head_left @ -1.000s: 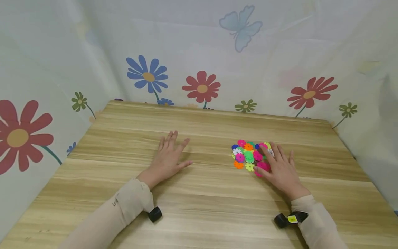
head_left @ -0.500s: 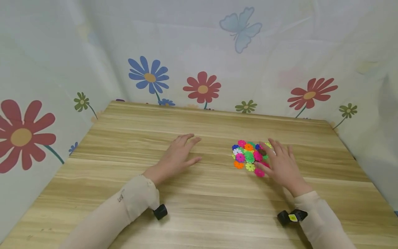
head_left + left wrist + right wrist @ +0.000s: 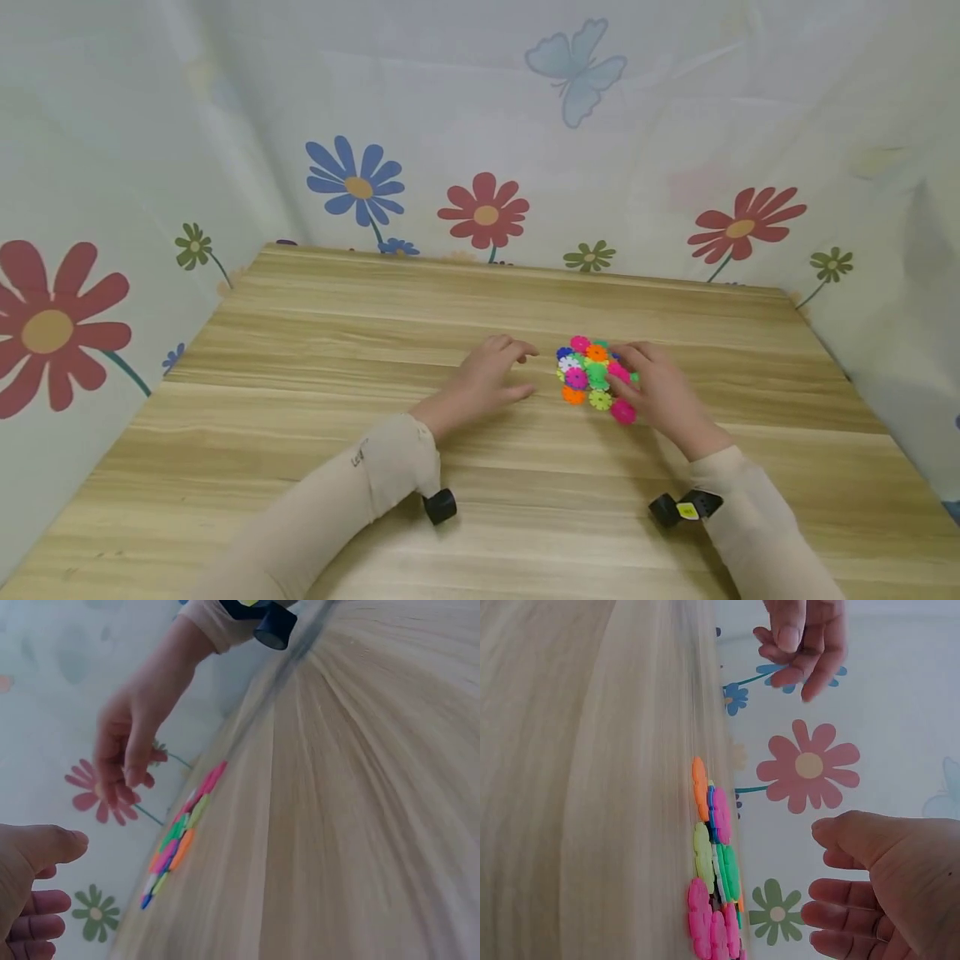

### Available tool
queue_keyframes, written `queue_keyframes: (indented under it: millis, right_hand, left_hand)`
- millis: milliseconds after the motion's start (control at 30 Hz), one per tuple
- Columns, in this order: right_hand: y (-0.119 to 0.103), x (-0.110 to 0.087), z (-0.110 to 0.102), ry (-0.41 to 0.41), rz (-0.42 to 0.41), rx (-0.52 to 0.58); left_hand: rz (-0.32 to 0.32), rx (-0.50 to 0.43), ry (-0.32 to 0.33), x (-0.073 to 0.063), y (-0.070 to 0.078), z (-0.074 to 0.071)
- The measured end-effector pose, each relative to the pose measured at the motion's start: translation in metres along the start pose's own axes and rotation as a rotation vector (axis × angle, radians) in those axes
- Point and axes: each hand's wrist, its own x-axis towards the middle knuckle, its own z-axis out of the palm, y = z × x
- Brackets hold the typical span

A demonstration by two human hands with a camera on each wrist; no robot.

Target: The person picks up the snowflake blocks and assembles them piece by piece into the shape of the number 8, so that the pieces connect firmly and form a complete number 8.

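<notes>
A low pile of colourful snowflake building discs (image 3: 597, 375), notched like small flowers in pink, orange, green, yellow, blue and white, lies on the wooden table. My right hand (image 3: 666, 398) hovers over the pile's right side with loosely bent fingers, hiding some discs in the head view. The right wrist view shows a gap between this hand (image 3: 889, 881) and the discs (image 3: 716, 862). To the left of the pile, my left hand (image 3: 483, 382) hangs above the table, thumb and fingers apart. Neither hand holds anything.
The wooden table (image 3: 360, 333) runs back to a white cloth backdrop (image 3: 450, 92) printed with flowers and a butterfly. Black wrist cameras (image 3: 440, 506) sit under both sleeves, close above the tabletop.
My left hand has moved right toward the pile, its fingers bending more. My right hand has lifted off the discs and shifted slightly left; the discs look unmoved.
</notes>
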Motion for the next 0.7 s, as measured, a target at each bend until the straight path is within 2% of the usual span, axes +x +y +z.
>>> queue_keyframes:
  millis: [300, 533, 700]
  right_hand:
    - [0.005, 0.014, 0.011, -0.043, 0.035, 0.007]
    - [0.011, 0.021, 0.019, -0.128, 0.095, 0.014]
    - [0.012, 0.023, 0.026, -0.168, 0.134, 0.030]
  left_hand:
    - [-0.016, -0.062, -0.050, 0.028, 0.004, 0.027]
    - [-0.052, 0.006, -0.126, 0.045, 0.008, 0.046]
    - [-0.078, 0.037, -0.148, 0.050, 0.010, 0.056]
